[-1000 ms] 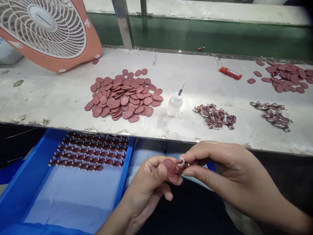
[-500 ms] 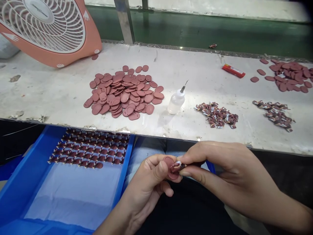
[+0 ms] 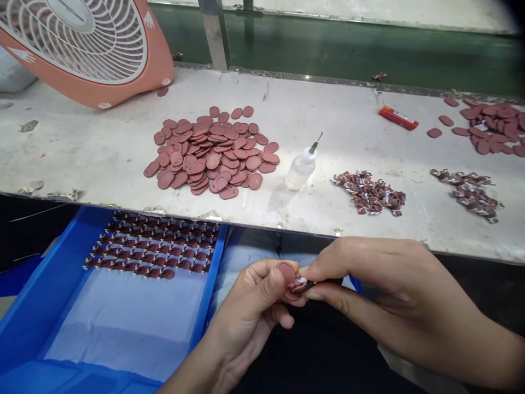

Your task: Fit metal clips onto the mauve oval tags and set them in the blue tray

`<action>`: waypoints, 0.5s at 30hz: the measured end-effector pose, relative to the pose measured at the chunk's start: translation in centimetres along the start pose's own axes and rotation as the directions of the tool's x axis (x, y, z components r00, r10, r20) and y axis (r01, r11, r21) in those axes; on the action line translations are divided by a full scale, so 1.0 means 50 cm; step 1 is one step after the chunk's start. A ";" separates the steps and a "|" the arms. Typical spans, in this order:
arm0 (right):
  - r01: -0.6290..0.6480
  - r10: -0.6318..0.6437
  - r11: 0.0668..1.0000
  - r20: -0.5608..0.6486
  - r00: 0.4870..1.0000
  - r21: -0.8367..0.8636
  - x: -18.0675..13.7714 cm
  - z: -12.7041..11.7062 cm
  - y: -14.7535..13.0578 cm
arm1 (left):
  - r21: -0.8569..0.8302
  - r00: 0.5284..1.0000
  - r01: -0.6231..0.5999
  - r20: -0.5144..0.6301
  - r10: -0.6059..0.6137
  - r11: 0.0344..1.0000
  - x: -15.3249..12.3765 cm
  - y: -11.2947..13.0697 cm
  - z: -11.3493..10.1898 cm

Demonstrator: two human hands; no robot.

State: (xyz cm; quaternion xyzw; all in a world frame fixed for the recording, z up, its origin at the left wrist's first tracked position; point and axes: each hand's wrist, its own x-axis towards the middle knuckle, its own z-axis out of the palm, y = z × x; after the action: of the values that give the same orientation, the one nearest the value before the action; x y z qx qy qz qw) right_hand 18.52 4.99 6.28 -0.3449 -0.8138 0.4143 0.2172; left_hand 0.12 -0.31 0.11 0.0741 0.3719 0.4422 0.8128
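My left hand (image 3: 258,301) is closed, pinching a reddish-brown oval disc (image 3: 286,270) between thumb and fingers. Against that disc, my right hand (image 3: 361,290) pinches a small painted figurine (image 3: 301,283) in dark red, white and brown. Its far end is covered by my right fingers. Both hands meet in front of the bench edge, above my dark-clothed lap. On the bench beyond lie a heap of similar oval discs (image 3: 213,156), a clear squeeze bottle (image 3: 301,168) with a needle tip, and a pile of small figurines (image 3: 371,192).
A blue tray (image 3: 207,317) at the lower left holds rows of disc-and-figurine pieces (image 3: 151,246) on a white sheet. An orange fan (image 3: 110,96) stands at the back left. Farther right are a red tube (image 3: 398,118), more figurines (image 3: 471,194) and another disc heap (image 3: 492,126).
The view has shifted slightly, so the bench things sit a little farther right. Both hands keep their pinch; the figurine appears slightly turned against the disc.
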 end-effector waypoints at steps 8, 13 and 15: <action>0.011 -0.011 1.000 0.018 1.000 -0.008 0.007 -0.003 -0.001 | -0.004 1.000 -0.013 -0.003 0.013 1.000 -0.001 0.003 -0.001; 0.014 -0.013 1.000 0.026 1.000 -0.014 0.016 -0.002 0.001 | -0.016 0.999 -0.045 -0.030 0.044 0.999 -0.001 0.005 0.001; 0.023 -0.022 1.000 0.023 0.999 -0.017 0.018 0.000 0.001 | -0.025 0.997 -0.059 -0.049 0.058 0.998 -0.001 0.005 0.001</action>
State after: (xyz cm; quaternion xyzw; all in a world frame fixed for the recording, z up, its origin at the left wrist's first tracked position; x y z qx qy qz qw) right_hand 17.91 5.68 6.30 -0.3328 -0.8237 0.4086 0.2093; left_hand -0.01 -0.19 0.27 0.0637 0.3833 0.4724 0.7911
